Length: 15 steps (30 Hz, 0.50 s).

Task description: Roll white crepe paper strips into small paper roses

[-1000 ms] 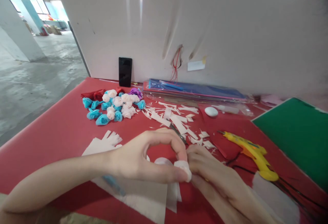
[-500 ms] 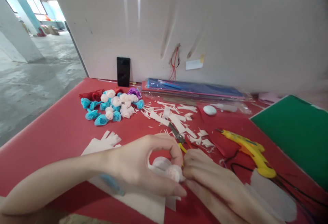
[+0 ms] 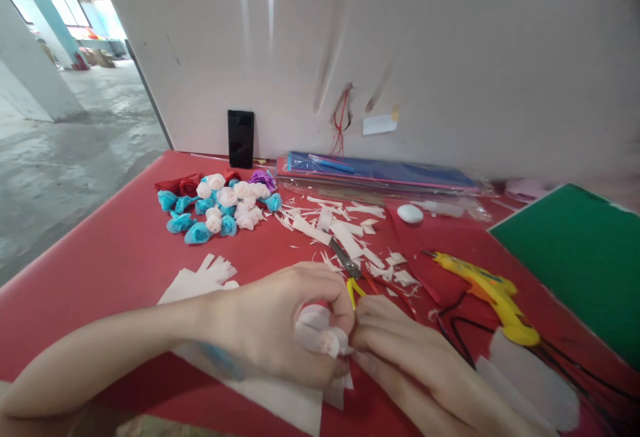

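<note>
Left grip: the left hand (image 3: 270, 330) has its thumb and fingers drawn together, clamped on the white paper rose (image 3: 327, 340).
Right grip: the right hand (image 3: 400, 350) pinches the same rose from the other side, its fingertips touching those of the left hand.
Rose: a small, tightly coiled roll of white paper with a faintly pink centre. A loose white fold lies back against the left palm.
Where it is: between the two hands, just above the red desk (image 3: 115, 250), near its front edge.
Beneath the hands: a white paper sheet (image 3: 280, 400) lies flat, with a fringed white piece (image 3: 205, 277) just to its left.
Just beyond: scissors (image 3: 347, 267) with yellow handles lie among white paper scraps (image 3: 345, 230).
Right side: a yellow glue gun (image 3: 493, 297) lies on the desk, its black cord (image 3: 460, 343) looping towards the right hand. A green sheet (image 3: 580, 257) lies further right.
Far left: a pile of finished paper roses (image 3: 220, 207), blue, white, red and one purple, touching one another.
Container: a clear plastic sleeve (image 3: 380, 173) by the wall holds flat blue and pink sheets.
Wall: a black phone (image 3: 241, 138) leans upright against it.
</note>
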### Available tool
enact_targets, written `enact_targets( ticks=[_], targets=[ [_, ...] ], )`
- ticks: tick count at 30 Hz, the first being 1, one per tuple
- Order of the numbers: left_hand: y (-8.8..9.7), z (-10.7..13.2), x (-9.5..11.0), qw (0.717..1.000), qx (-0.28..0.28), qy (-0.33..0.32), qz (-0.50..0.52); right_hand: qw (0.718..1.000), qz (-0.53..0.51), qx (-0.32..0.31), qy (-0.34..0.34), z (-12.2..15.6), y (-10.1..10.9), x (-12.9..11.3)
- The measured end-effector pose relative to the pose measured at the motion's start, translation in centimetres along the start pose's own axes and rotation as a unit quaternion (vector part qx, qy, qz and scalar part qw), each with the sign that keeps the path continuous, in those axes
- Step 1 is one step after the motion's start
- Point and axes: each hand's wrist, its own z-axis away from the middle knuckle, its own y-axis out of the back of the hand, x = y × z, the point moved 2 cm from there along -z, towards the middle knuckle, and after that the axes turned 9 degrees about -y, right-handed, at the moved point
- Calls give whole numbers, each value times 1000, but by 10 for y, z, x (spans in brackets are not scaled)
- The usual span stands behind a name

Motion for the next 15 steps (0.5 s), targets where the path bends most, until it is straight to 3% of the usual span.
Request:
enact_targets(
  ticks=[10, 15],
  targets=[
    [-2, 0, -2, 999, -31, -29, -30, 993, -67, -53, -76, 2, -4, -4],
    [-3, 0, -3, 997, -39, -46, -40, 989, -110, -46, -85, -1, -3, -3]
  ],
)
